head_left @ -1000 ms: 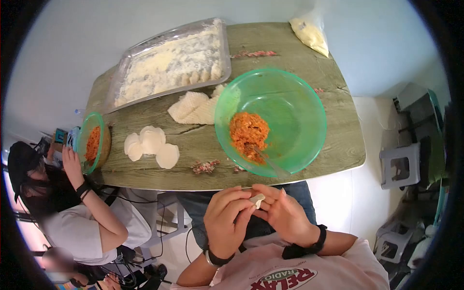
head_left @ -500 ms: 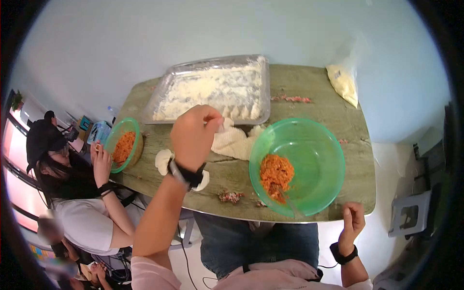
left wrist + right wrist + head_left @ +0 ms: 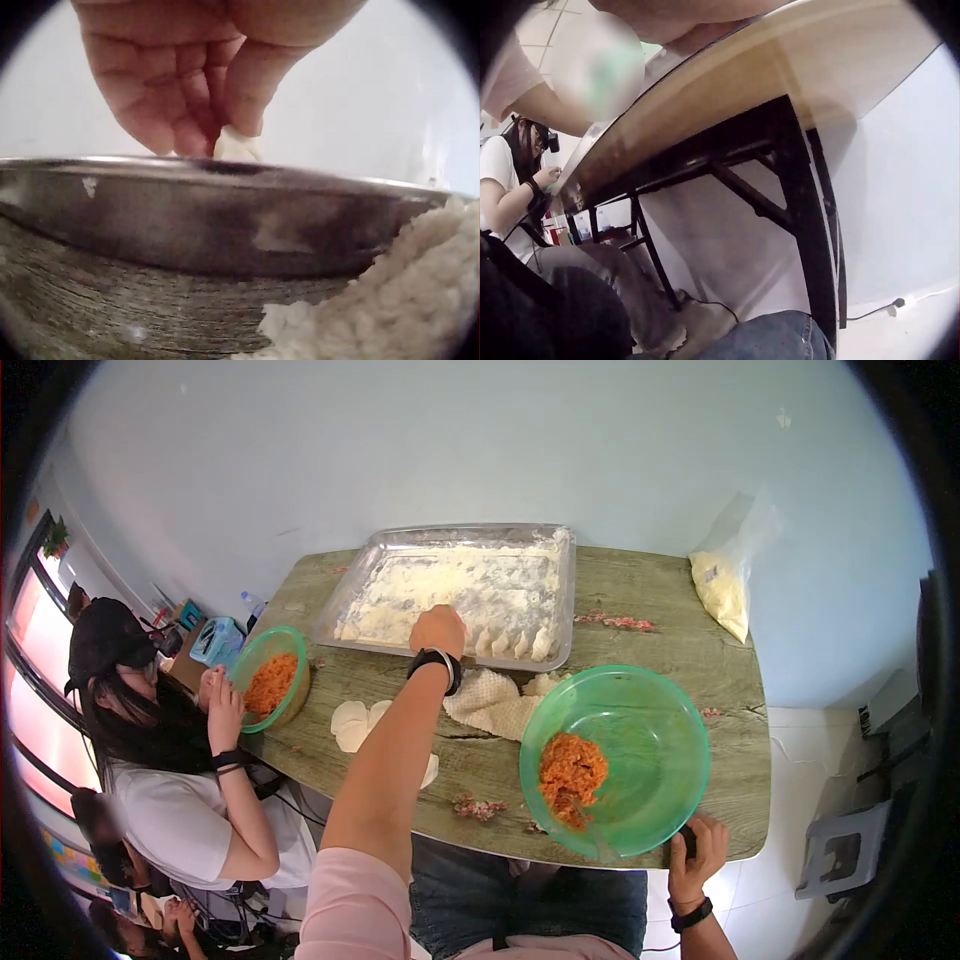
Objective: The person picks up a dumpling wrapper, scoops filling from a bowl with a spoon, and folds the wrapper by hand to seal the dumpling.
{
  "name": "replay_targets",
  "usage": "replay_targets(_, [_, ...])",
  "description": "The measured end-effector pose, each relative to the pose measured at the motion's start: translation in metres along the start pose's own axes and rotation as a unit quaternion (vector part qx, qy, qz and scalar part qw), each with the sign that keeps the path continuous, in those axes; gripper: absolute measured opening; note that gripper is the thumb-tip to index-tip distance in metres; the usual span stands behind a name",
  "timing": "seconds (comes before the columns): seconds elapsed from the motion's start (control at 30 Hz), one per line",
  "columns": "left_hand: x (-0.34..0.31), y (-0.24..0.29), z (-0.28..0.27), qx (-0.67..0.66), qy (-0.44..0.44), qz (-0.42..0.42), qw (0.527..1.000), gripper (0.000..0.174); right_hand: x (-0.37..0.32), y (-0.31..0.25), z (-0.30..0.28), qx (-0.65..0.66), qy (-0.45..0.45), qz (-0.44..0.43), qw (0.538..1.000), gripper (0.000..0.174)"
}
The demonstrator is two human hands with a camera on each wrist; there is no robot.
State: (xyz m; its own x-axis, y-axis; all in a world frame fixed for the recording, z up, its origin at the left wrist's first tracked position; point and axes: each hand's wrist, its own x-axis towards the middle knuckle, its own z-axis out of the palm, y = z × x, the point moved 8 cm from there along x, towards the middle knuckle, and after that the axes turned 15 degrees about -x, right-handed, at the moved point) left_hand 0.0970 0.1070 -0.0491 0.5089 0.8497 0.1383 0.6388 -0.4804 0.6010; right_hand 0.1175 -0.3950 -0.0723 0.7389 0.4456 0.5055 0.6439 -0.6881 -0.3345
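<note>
My left hand (image 3: 438,630) reaches over the near side of a flour-dusted metal tray (image 3: 569,575). In the left wrist view, its thumb and fingers pinch a pale dumpling (image 3: 238,146) just behind the tray's near wall. A row of dumplings (image 3: 522,645) lies along the tray's near right side. My right hand (image 3: 703,855) rests at the table's front edge, beside the large green bowl (image 3: 655,680), thumb and fingers loosely bent. Orange-red filling (image 3: 572,768) sits in that bowl with a spoon (image 3: 605,845) standing in it.
Round dough wrappers (image 3: 350,725) lie partly hidden under my left forearm. A crumpled cream cloth (image 3: 490,698) sits between tray and bowl. A bag of pale flour (image 3: 722,595) stands at the back right. To the left, another person (image 3: 165,745) works by a smaller filling bowl (image 3: 295,645).
Both hands were together around the folded dumpling above my lap. My left hand has carried it forward to the tray; my right hand has moved right to the table edge.
</note>
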Motion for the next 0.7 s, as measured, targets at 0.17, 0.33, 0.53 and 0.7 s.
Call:
replay_targets(0.17, [-0.002, -0.005, 0.012, 0.056, -0.02, -0.014, 0.998, 0.014, 0.0, 0.0, 0.001, -0.003, -0.003, -0.003, 1.0, 0.021])
replay_targets(0.33, [-0.003, -0.008, 0.012, 0.034, -0.02, 0.002, 0.999, 0.01, 0.0, -0.002, 0.0, 0.002, 0.0, 0.007, 1.0, 0.016])
replay_targets(0.53, [-0.003, -0.013, 0.018, 0.014, -0.045, -0.003, 0.999, 0.01, -0.001, 0.0, 0.001, -0.006, 0.006, -0.002, 1.0, 0.019])
replay_targets(0.7, [-0.007, -0.007, 0.012, -0.027, -0.063, 0.03, 0.997, 0.014, -0.001, -0.001, 0.0, -0.01, 0.016, -0.011, 1.0, 0.018])
